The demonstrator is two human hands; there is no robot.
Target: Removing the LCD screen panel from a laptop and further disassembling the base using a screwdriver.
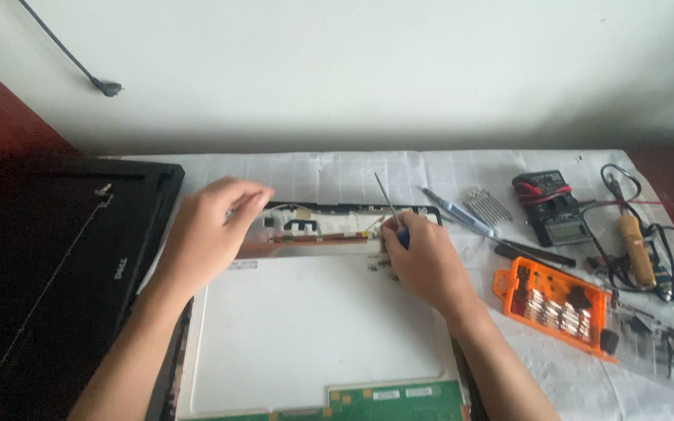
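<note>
A white screen panel [317, 327] lies flat on the table, its back facing up, with a green circuit strip [395, 401] along the near edge and a black frame [329, 209] showing along its far edge. The person's left hand [208, 230] rests on the far left corner of the panel, fingers curled over the edge where it meets the frame; they press on that edge rather than hold anything loose. The right hand [423, 257] sits at the far right corner of the panel, fingers closed around a screwdriver [391, 209] with a blue handle; its thin metal shaft sticks up and leans away from the person, so the tip end I can see points at the wall.

Left of the panel lies a black laptop lid [56, 273], flat and close beside it. To the right, on the white gridded sheet [337, 168] that covers the table, sit an orange bit case [551, 300] standing open, a blue-handled tool [462, 214], a row of small metal bits [487, 206], a multimeter [551, 206] with red and black leads, and a soldering iron [635, 249] with a yellow handle among tangled wires. A dark cable [72, 58] hangs along the white wall behind
</note>
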